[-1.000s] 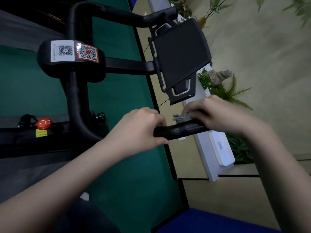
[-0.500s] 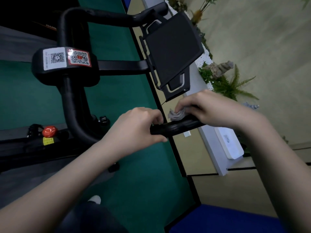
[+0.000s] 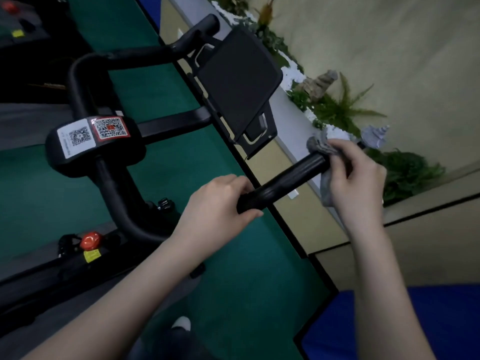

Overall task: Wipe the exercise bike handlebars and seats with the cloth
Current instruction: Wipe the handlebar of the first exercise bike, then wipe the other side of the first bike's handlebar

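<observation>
The black exercise bike handlebar (image 3: 285, 181) runs from the centre clamp out to a near grip pointing right. My left hand (image 3: 218, 203) grips that bar near its bend. My right hand (image 3: 355, 175) holds a grey cloth (image 3: 320, 149) wrapped around the outer end of the same grip; the bar's tip is hidden under cloth and fingers. A dark tablet holder (image 3: 239, 81) stands at the middle of the handlebars. The far grip (image 3: 197, 35) sticks up at the top. No seat is in view.
A pad with two QR stickers (image 3: 93, 133) sits on the stem. A red knob (image 3: 91, 240) is on the frame at lower left. Green floor mat (image 3: 233, 294) lies below, a blue mat (image 3: 415, 328) at lower right. A planter with ferns (image 3: 337, 107) lines the wall.
My right hand has slid with the cloth outward along the grip to its end, baring more of the bar. My left hand keeps its hold. The camera view has shifted.
</observation>
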`<state>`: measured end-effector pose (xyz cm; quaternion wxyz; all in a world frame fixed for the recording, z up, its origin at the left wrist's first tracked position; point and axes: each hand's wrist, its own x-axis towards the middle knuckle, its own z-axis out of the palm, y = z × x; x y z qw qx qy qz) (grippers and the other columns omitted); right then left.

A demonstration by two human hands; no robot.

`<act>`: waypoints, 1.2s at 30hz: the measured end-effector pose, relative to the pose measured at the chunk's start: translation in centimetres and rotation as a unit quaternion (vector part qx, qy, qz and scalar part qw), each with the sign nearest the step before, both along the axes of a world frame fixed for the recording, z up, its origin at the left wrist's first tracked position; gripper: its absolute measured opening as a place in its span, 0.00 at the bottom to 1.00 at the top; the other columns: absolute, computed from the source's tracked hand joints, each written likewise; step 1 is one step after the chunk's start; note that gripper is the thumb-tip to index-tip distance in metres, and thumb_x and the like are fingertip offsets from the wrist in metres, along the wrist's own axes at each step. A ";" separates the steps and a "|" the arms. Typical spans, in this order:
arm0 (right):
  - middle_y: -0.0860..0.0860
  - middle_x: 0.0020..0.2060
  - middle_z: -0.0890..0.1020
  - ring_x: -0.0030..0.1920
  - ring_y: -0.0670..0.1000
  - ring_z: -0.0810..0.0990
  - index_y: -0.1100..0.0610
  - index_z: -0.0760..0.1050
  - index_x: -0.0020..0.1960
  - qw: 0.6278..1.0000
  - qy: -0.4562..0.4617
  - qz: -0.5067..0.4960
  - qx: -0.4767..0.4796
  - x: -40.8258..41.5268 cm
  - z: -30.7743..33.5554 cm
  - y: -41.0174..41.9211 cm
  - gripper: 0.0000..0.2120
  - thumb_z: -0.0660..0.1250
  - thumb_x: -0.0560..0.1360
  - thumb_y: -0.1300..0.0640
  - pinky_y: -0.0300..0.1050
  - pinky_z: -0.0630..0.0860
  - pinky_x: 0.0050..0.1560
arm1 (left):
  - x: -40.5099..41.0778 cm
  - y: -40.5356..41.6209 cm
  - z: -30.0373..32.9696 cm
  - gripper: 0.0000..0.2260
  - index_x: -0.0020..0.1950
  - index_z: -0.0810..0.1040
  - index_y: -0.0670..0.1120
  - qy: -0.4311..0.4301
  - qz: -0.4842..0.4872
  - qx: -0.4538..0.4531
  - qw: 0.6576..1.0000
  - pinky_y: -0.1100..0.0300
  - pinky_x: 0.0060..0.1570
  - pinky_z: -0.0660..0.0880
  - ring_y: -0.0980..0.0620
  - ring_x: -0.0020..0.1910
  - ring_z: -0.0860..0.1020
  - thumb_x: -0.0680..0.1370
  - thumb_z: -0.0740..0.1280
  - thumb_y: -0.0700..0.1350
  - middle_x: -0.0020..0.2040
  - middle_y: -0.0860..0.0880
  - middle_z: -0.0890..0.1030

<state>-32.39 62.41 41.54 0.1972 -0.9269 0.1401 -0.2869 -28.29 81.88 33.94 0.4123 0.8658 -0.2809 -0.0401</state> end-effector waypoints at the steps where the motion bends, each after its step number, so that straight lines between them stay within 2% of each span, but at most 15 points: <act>1: 0.49 0.44 0.80 0.42 0.39 0.73 0.60 0.80 0.58 0.999 -0.026 -0.031 0.024 -0.4 -0.4 0.7 0.13 0.61 0.78 0.67 0.23 0.67 0.45 | 0.0 0.0 0.0 0.15 0.52 0.76 0.51 -0.001 -0.003 0.002 1.000 0.52 0.47 0.75 0.53 0.47 0.75 0.71 0.71 0.57 0.47 0.55 0.77; 4: 0.46 0.49 0.78 0.48 0.36 0.72 0.61 0.78 0.60 0.988 -0.058 -0.102 0.098 -1.7 -1.5 1.8 0.13 0.61 0.78 0.66 0.16 0.63 0.45 | 0.0 0.1 -0.1 0.16 0.52 0.76 0.49 -0.005 -0.010 -0.002 1.000 0.51 0.46 0.76 0.52 0.47 0.75 0.71 0.71 0.57 0.47 0.54 0.77; 7: 0.40 0.47 0.78 0.51 0.39 0.75 0.60 0.77 0.60 0.970 -0.057 -0.148 0.182 -3.9 -2.7 2.8 0.12 0.62 0.79 0.65 0.21 0.69 0.50 | 0.0 0.2 0.0 0.17 0.52 0.77 0.47 -0.001 -0.018 -0.016 1.000 0.51 0.46 0.76 0.50 0.48 0.76 0.71 0.70 0.58 0.47 0.52 0.77; 8: 0.40 0.47 0.78 0.52 0.41 0.76 0.58 0.77 0.59 0.965 -0.055 -0.166 0.196 -4.9 -3.2 3.1 0.11 0.62 0.79 0.64 0.25 0.71 0.52 | 0.0 0.2 0.0 0.18 0.54 0.77 0.47 -0.005 -0.022 -0.020 1.000 0.51 0.46 0.75 0.49 0.49 0.75 0.72 0.70 0.58 0.48 0.51 0.77; 10: 0.44 0.49 0.80 0.55 0.46 0.78 0.54 0.77 0.58 0.951 -0.059 -0.203 0.225 -6.6 -4.3 3.8 0.10 0.63 0.79 0.62 0.41 0.76 0.59 | 0.1 0.2 0.1 0.19 0.57 0.77 0.45 -0.040 -0.040 -0.027 0.998 0.51 0.47 0.75 0.48 0.51 0.75 0.73 0.70 0.57 0.51 0.49 0.76; 11: 0.47 0.51 0.81 0.56 0.49 0.79 0.53 0.77 0.58 0.943 -0.063 -0.222 0.242 -7.5 -4.9 4.2 0.10 0.64 0.79 0.60 0.49 0.77 0.60 | 0.1 0.2 0.1 0.19 0.58 0.77 0.45 -0.069 -0.054 -0.027 0.996 0.50 0.47 0.75 0.46 0.51 0.74 0.73 0.70 0.56 0.52 0.48 0.76; 13: 0.52 0.53 0.82 0.55 0.50 0.81 0.57 0.78 0.60 0.923 -0.073 -0.251 0.282 -9.1 -5.7 4.9 0.11 0.64 0.79 0.59 0.55 0.78 0.59 | 0.0 0.1 0.1 0.18 0.59 0.76 0.43 -0.132 -0.087 -0.025 0.987 0.49 0.48 0.74 0.44 0.51 0.74 0.74 0.69 0.53 0.52 0.46 0.76; 18: 0.52 0.50 0.83 0.52 0.50 0.83 0.60 0.78 0.59 0.882 -0.102 -0.276 0.369 -12.6 -7.1 6.1 0.11 0.65 0.79 0.59 0.50 0.80 0.53 | -1.3 -0.4 0.3 0.17 0.60 0.76 0.43 -0.221 -0.175 -0.003 0.960 0.53 0.51 0.68 0.45 0.50 0.75 0.76 0.63 0.51 0.50 0.47 0.79; 22: 0.53 0.47 0.85 0.48 0.52 0.84 0.57 0.80 0.54 0.857 -0.100 -0.287 0.416 -15.3 -8.7 5.5 0.08 0.68 0.77 0.55 0.58 0.81 0.51 | -3.6 -1.7 -0.7 0.19 0.61 0.76 0.44 -0.204 -0.242 0.041 0.948 0.51 0.52 0.71 0.46 0.50 0.77 0.76 0.60 0.53 0.49 0.48 0.79; 24: 0.53 0.45 0.85 0.46 0.52 0.84 0.55 0.81 0.53 0.851 -0.101 -0.281 0.431 -16.8 -9.1 4.8 0.07 0.69 0.76 0.56 0.58 0.81 0.50 | -5.0 -2.9 -1.9 0.19 0.62 0.76 0.43 -0.195 -0.264 0.079 0.941 0.51 0.52 0.72 0.45 0.50 0.78 0.76 0.61 0.53 0.51 0.47 0.80; 28: 0.52 0.45 0.85 0.46 0.52 0.85 0.57 0.81 0.54 0.850 -0.096 -0.276 0.438 -20.7 -9.3 1.8 0.09 0.71 0.75 0.55 0.57 0.81 0.51 | -7.9 -6.2 -3.9 0.20 0.63 0.76 0.42 -0.175 -0.292 0.143 0.929 0.50 0.55 0.72 0.43 0.54 0.78 0.75 0.69 0.51 0.56 0.45 0.80; 32: 0.52 0.43 0.85 0.45 0.54 0.84 0.58 0.82 0.51 0.861 -0.101 -0.272 0.418 -25.6 -9.2 -2.3 0.07 0.69 0.76 0.57 0.58 0.81 0.49 | -11.5 -10.0 -5.3 0.21 0.66 0.74 0.42 -0.153 -0.293 0.171 0.928 0.50 0.60 0.69 0.43 0.59 0.76 0.76 0.68 0.52 0.60 0.45 0.79; 36: 0.53 0.42 0.85 0.45 0.56 0.83 0.54 0.81 0.48 0.860 -0.117 -0.273 0.415 -29.9 -9.4 -6.5 0.04 0.67 0.78 0.57 0.58 0.81 0.48 | -14.6 -13.6 -6.1 0.23 0.68 0.73 0.43 -0.145 -0.285 0.188 0.928 0.50 0.64 0.66 0.44 0.65 0.73 0.77 0.66 0.54 0.66 0.46 0.75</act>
